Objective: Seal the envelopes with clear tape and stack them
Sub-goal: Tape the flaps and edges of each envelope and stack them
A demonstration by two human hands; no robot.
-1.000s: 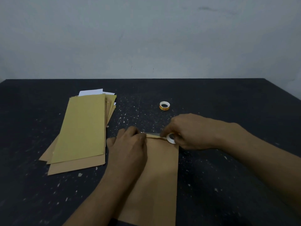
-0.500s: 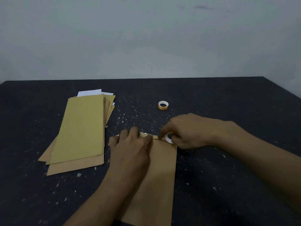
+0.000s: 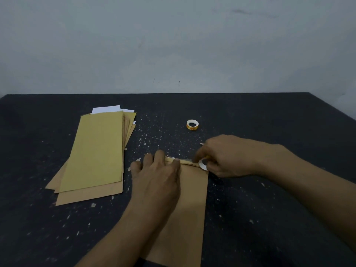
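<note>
A brown envelope lies lengthwise on the dark table in front of me. My left hand presses flat on its upper left part, fingers spread over the folded flap. My right hand grips a small roll of clear tape at the envelope's top right corner. A strip of tape runs along the flap edge between the two hands. To the left lies a stack of envelopes, the top one yellowish, with white paper showing at its far end.
A second small tape roll with an orange rim stands farther back on the black speckled table. A pale wall rises behind the table's far edge. A small thin object lies just beyond my right hand's fingers.
My left hand slid slightly right along the flap, fingers spreading flatter. My right hand with the tape roll stayed at the top right corner.
</note>
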